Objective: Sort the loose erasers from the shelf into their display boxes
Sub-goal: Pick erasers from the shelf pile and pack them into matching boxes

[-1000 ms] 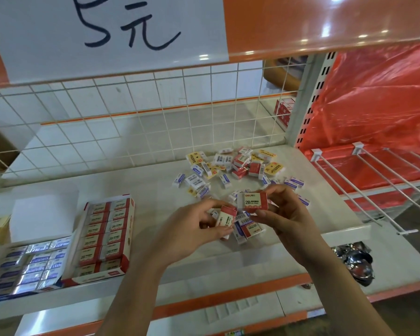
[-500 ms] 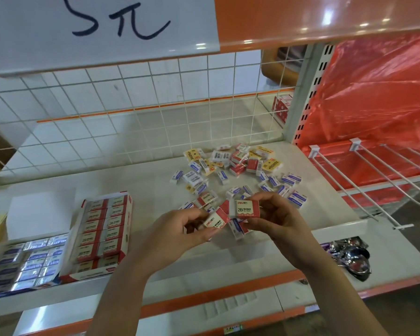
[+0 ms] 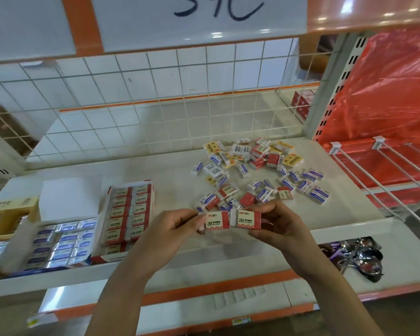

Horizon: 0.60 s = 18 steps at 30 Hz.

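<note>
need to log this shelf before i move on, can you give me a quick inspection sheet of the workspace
surface: pale shelf with an orange front edge.
job's things: loose pile of red, blue and yellow erasers at the back right; red display box, blue display box and yellow display box at the left, each holding erasers.
clutter: shiny spoons on the lower ledge at the right.
grippers: left hand pinches one red 2B eraser; right hand pinches another red 2B eraser; the two sit side by side.
cables: nothing seen.
surroundings: wire grid behind, price sign above, red plastic sheet and wire hooks at the right.
</note>
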Each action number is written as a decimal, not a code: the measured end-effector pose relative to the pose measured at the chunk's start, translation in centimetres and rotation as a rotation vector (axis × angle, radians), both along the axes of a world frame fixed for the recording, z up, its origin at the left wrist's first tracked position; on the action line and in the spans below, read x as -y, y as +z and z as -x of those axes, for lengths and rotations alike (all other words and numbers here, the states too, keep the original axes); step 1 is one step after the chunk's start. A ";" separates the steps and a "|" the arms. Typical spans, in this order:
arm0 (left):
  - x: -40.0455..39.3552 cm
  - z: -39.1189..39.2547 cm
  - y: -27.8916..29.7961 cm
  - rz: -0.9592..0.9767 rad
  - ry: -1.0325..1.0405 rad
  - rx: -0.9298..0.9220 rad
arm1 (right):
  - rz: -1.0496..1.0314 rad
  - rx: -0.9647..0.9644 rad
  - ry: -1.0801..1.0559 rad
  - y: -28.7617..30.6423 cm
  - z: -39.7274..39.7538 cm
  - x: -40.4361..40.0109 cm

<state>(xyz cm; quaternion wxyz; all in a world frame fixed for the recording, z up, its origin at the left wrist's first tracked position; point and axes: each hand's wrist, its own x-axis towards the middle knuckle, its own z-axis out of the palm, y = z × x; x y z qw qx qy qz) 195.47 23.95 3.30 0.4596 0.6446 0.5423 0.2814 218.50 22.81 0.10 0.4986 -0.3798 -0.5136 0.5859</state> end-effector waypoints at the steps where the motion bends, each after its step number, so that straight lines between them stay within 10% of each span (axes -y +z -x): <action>1: 0.3 0.4 0.1 0.011 0.019 0.015 | -0.006 0.002 0.008 0.0 0.5 0.1; 18: 4.0 12.5 0.2 0.106 0.241 0.136 | -0.035 0.249 0.041 -0.4 11.1 -0.1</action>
